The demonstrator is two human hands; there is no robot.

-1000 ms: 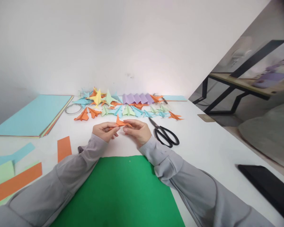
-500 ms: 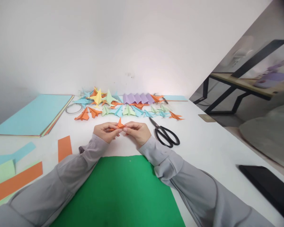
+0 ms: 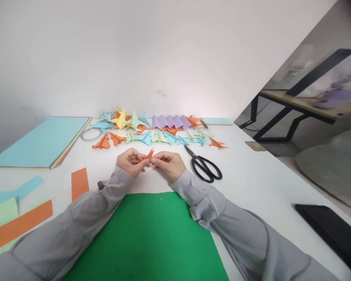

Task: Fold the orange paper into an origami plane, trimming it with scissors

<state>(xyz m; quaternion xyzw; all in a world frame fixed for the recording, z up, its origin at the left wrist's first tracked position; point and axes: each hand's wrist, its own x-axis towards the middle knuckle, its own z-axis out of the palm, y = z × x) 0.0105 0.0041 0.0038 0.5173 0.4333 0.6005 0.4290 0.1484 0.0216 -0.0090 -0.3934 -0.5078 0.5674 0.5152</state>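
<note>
A small folded orange paper [image 3: 149, 155] is pinched between my two hands, its pointed tips sticking up and to the right. My left hand [image 3: 132, 162] grips it from the left with thumb and fingers. From the right, my right hand [image 3: 169, 164] has thumb and forefinger closed at its edge. Beneath my forearms lies a green sheet [image 3: 152, 234]. Folded paper shapes, among them a yellow one [image 3: 121, 120] and an orange one [image 3: 101, 142], are spread beyond my hands, near a pleated purple paper [image 3: 171, 121].
Black-handled scissors [image 3: 206, 168] lie right of my hands. A stack of coloured sheets [image 3: 42, 140] and a wire coil [image 3: 91, 134] are at the left, with orange strips [image 3: 80, 183] nearer me. At the right edge is a black flat object [image 3: 329, 230].
The orange paper has turned between my fingers; its point, upright before, now leans right and shows split tips. My hands have shifted slightly.
</note>
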